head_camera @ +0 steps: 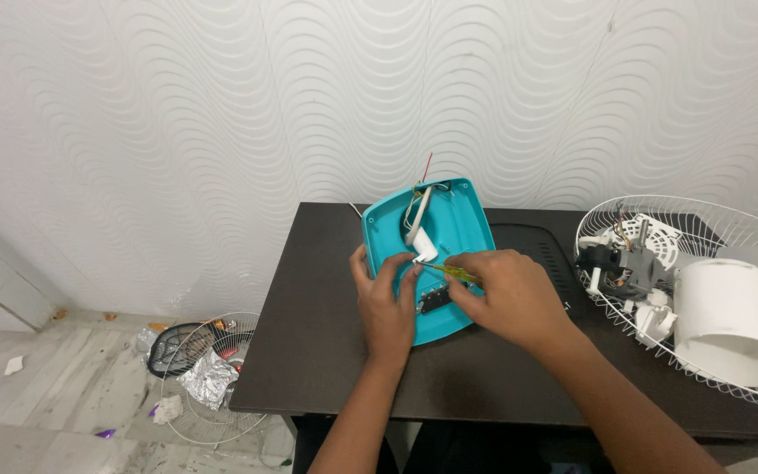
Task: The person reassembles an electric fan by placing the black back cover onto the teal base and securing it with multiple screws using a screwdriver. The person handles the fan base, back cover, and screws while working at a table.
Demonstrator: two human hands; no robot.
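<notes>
On the dark worktop [326, 351], the left hand [385, 303] grips the tilted teal housing [462, 224] while the right hand [506, 294] clasps a yellow-handled screwdriver [449, 271] – a slipping tip could nick the wires [416, 195].

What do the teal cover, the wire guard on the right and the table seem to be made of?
Teal cover: looks like moulded plastic, smooth with a slight sheen and rounded edges. Wire guard: thin white rods, probably coated metal. Table: dark matt top, perhaps laminated board; no grain is clear enough to tell.
</notes>
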